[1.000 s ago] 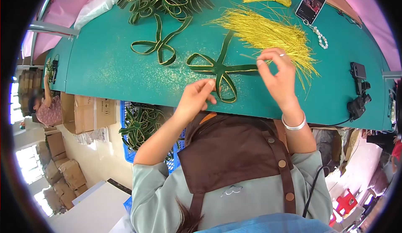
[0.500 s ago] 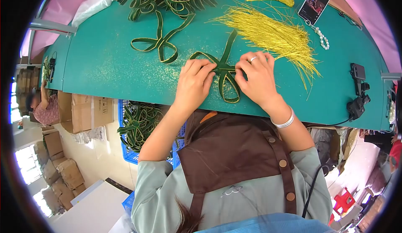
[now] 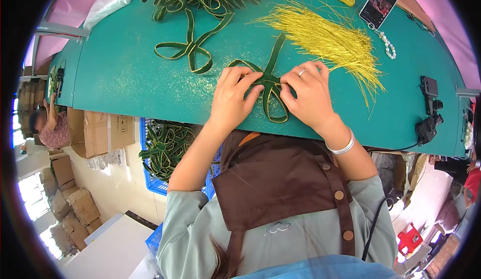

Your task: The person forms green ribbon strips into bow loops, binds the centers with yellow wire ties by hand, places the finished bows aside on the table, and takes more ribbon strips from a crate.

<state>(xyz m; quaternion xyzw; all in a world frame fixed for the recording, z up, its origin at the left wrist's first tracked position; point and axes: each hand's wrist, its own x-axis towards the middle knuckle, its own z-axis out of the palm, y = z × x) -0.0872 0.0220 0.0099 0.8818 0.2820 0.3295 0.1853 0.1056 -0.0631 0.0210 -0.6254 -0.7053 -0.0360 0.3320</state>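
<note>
While on the table (image 3: 120, 63), the green bow (image 3: 269, 80) between left hand (image 3: 232, 96) and right hand (image 3: 309, 96), fingertips closed around its middle.

Wearer: short-sleeved shirt (image 3: 295, 236), pale grey-green, loose sleeves. Small outline motif, cloud-like, light thread or print (image 3: 278, 228), on the front. Over it a dark brown apron (image 3: 275, 179), wide bib, a strap down each side. Strap on wearer's right (image 3: 343, 214) shows three round snaps, bronze-toned, spaced along its length; left strap (image 3: 234, 249) is plain where visible. Orange detail (image 3: 249, 138) near the apron's far edge. Right wrist: silver-coloured bangle (image 3: 343, 146), looks like stacked thin bands. Right hand (image 3: 308, 96): one silver-toned ring (image 3: 301, 72). Thin black cable (image 3: 372, 229) beside the right side of the shirt, curved at its upper end. Blue fabric (image 3: 320, 270) across the bottom, lightly creased.
</note>
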